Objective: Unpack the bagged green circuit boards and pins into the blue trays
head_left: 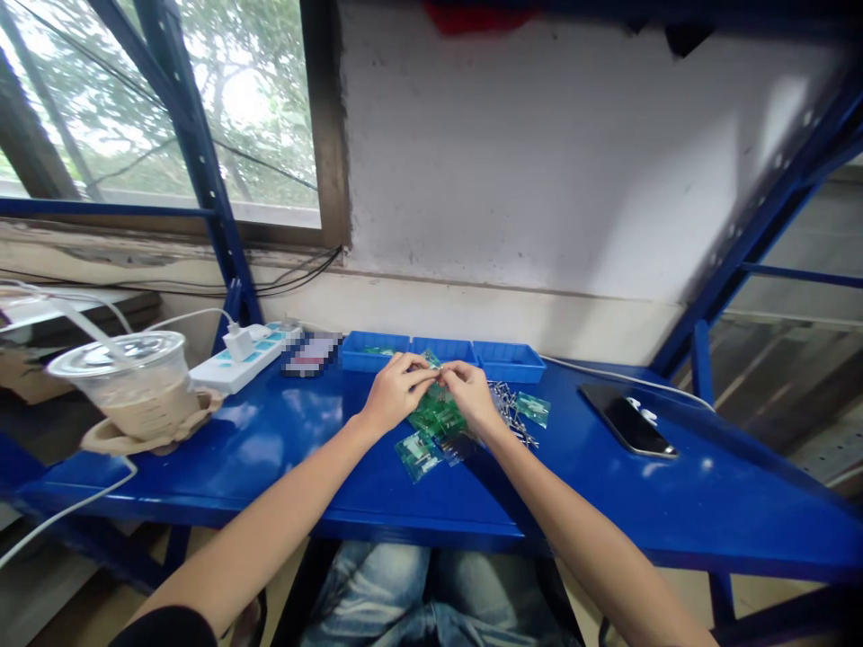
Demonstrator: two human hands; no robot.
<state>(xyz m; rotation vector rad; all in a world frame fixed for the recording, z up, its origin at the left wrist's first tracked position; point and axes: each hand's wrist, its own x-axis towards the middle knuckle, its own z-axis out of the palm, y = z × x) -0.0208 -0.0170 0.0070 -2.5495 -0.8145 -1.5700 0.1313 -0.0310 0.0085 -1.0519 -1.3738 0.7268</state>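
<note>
My left hand (399, 391) and my right hand (470, 394) meet above the middle of the blue table, fingertips pinched together. Between them is something small, partly hidden by the fingers; a bit of green plastic shows there. Under and in front of the hands lies a pile of green clear packets (437, 415). One packet (419, 455) lies nearer the table's front edge, with small pieces inside. Beside my right wrist is a heap of thin metal parts (516, 415), and another green packet (533, 409) rests at its right.
Three blue bins (509, 361) stand along the back, the left one with green packets. On the left are a drink cup (145, 395) in a cardboard holder and a power strip (246, 358). A phone (627, 420) with white earbuds (642, 412) lies right.
</note>
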